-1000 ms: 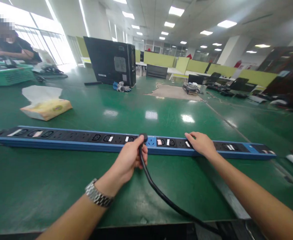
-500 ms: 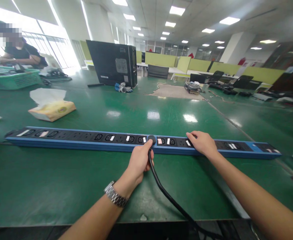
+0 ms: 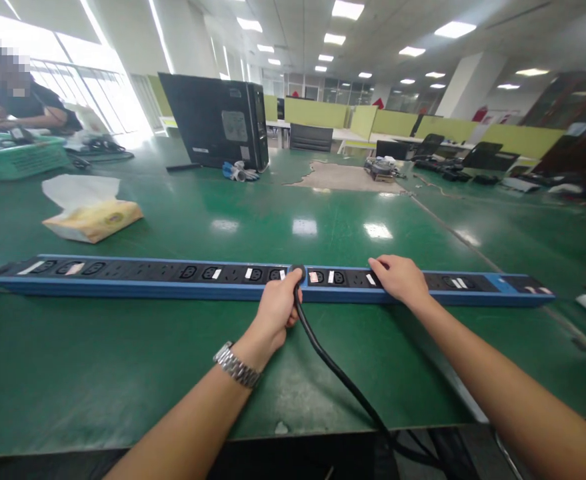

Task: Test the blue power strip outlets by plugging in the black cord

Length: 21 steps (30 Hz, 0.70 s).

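- the left hand [image 3: 277, 308] is clenched around a black plug [image 3: 297, 272], holding it right at a socket near the middle of the long blue power strip [image 3: 147, 285].
- the strip lies across the green tabletop [image 3: 123, 360], parallel to its near edge and set back from it.
- the plug's black cable [image 3: 343, 380] trails back toward the near edge and drops over it.
- the right hand [image 3: 397, 279] lies flat on the strip just to the right of the plug, fingers spread, gripping nothing.
- to seat the plug well, i judge it should go straight down into the socket, square to the strip, with the right hand pressing so the strip cannot slide or tip.
- keeping some slack in the cable would stop it from twisting the plug sideways.
- a tissue pack [image 3: 93, 219] lies well apart toward the far left, a black computer case [image 3: 217, 120] stands farther back.
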{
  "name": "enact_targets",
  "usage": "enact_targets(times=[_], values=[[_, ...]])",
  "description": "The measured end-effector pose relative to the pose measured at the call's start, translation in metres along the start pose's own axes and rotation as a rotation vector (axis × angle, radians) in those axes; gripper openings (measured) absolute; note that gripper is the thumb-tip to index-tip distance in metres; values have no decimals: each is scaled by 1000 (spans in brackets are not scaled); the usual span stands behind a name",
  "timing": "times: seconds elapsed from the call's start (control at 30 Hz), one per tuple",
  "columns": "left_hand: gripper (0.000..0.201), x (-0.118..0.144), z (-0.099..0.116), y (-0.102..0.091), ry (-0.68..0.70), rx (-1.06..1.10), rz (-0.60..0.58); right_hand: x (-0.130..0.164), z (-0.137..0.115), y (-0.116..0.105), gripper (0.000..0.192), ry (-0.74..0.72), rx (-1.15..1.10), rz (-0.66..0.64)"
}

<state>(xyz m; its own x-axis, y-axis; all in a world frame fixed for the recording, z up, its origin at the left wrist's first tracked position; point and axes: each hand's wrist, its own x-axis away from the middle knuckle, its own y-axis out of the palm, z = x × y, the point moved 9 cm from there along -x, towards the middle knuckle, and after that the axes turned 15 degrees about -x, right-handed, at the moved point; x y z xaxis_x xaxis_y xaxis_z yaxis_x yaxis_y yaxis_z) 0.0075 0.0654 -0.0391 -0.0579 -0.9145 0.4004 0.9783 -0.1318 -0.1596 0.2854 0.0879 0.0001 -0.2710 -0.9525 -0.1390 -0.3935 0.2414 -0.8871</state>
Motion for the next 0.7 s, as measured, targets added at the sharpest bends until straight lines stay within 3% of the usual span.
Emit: enact_targets(times=[0.23,0.3,0.37,0.4,0.47,0.57,0.7], values=[[47,0,9,4,51,-79,-8,2,-1,-1,48,13,5,4],[46,12,31,-12,205,22,32,2,1,-2,48,35,11,2],[47,27,52,-44,412,168,117,2,1,-2,49,40,18,3],[47,31,54,-63,448,221,165,2,1,-2,49,40,19,6],[47,25,39,-92,322,226,179,1,1,-2,50,42,21,7],[52,5,8,-117,100,115,107,1,2,-1,51,46,25,-9],[52,-14,-4,-108,33,105,-116,2,1,-1,51,38,29,-5]])
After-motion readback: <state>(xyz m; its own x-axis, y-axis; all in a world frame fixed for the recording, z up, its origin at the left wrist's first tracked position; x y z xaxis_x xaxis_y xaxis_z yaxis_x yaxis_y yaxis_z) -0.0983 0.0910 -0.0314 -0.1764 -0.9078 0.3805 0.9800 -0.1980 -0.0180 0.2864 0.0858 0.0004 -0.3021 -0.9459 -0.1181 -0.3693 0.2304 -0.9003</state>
